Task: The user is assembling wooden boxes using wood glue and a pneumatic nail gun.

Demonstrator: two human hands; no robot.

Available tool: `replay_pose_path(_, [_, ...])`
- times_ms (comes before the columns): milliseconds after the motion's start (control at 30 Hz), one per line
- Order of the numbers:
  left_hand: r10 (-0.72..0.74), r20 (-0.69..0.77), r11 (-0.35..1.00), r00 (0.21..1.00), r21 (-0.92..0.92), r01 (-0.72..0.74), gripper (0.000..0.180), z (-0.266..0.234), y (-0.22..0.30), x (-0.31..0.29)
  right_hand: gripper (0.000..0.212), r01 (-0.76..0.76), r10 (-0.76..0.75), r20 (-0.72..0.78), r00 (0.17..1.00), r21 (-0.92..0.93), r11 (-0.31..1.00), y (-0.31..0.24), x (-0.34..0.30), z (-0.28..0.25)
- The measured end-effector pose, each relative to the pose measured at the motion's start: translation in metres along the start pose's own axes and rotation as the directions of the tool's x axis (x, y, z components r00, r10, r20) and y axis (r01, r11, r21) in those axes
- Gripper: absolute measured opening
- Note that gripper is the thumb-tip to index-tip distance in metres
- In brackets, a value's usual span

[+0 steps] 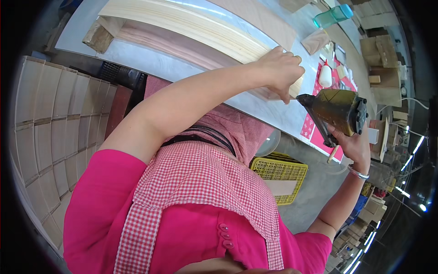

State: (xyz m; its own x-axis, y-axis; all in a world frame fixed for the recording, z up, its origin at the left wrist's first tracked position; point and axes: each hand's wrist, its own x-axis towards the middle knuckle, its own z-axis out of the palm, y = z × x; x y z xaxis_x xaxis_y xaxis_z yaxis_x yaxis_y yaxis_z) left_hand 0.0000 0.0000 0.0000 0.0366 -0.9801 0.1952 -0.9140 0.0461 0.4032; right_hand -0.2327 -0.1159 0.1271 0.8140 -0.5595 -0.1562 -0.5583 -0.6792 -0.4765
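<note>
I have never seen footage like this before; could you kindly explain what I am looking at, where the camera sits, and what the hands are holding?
There is no machine here: a person wears a wide fisheye camera on the head, looking down, so straight edges bend. The left hand presses on the end of a pale curved wooden panel lying on a white worktable. The right hand grips a worn yellowish nail gun near the panel's end. A teal bottle and small wood pieces lie farther along; a yellow crate sits below.

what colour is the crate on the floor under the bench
Yellow, a slatted plastic crate, seen best in the head view, below the right hand.
</note>
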Motion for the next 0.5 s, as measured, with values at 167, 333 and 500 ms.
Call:
replay_pose_path(167, [0.010, -0.016, 1.000, 1.000, -0.014, -0.011, 0.065, 0.0007, -0.0003, -0.0012, 0.052, 0.001, -0.002, 0.017, 1.000, 0.042, 0.999, -0.0031, 0.0033, 0.0016])
replay_pose_path(333, [0.014, -0.039, 1.000, 0.999, -0.020, -0.014, 0.065, 0.0020, -0.0001, -0.0006, 0.049, -0.041, 0.034, 0.063, 0.997, 0.099, 0.994, -0.0056, 0.0047, 0.0002])
replay_pose_path(500, [0.009, -0.038, 1.000, 0.999, -0.006, -0.009, 0.064, 0.0014, -0.0008, -0.0008, 0.047, -0.065, 0.065, 0.085, 0.994, -0.006, 0.998, -0.0070, 0.0093, -0.0006])
